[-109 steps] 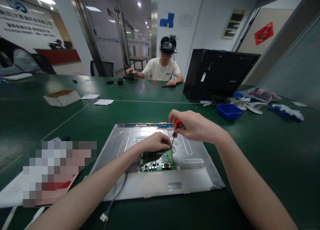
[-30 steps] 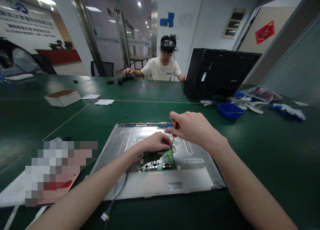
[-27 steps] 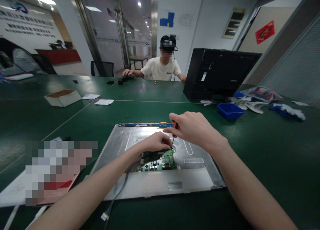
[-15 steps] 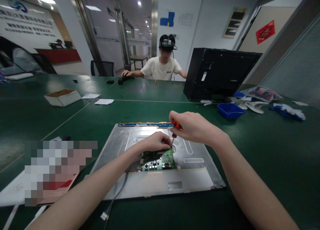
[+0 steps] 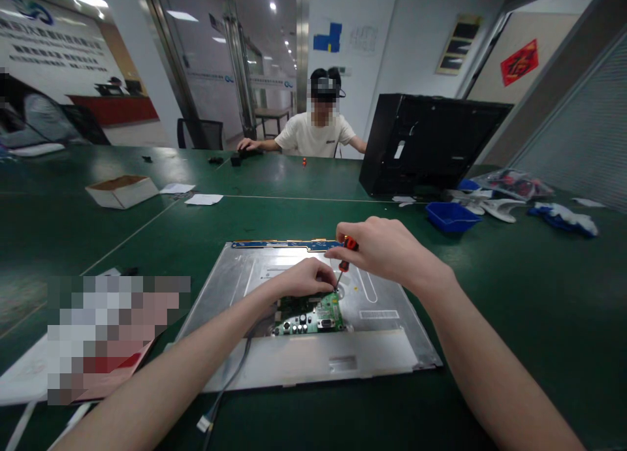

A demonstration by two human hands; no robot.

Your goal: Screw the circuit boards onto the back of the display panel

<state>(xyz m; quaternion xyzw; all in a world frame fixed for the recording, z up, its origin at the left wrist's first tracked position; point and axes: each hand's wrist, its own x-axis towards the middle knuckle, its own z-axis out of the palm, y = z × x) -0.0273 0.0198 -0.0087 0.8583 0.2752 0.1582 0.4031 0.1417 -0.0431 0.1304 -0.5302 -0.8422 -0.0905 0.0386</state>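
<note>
A red-and-black screwdriver point(image 5: 344, 265) is gripped by its handle in my right hand point(image 5: 386, 248), fingers closed around it. Its thin shaft slants down to the upper right corner of a green circuit board point(image 5: 306, 322). My left hand point(image 5: 308, 278) is closed in a pinch at the screwdriver's tip; whatever lies between its fingertips is too small to make out. The board sits on the metal back of a flat display panel point(image 5: 386, 353), which lies on the table. Part of the board is hidden under my left hand.
A cable point(image 5: 240, 366) with a white plug runs off the panel's near edge. Pixelated papers point(image 5: 112, 340) lie left. Beyond are a cardboard box point(image 5: 122, 192), a blue tray point(image 5: 451, 216), a black monitor housing point(image 5: 435, 144) and gloves point(image 5: 563, 219). Another person point(image 5: 321, 134) sits opposite.
My right hand has shifted slightly to the right, its fingers looser around the screwdriver handle, which leans a little more. The left hand, board and panel look the same.
</note>
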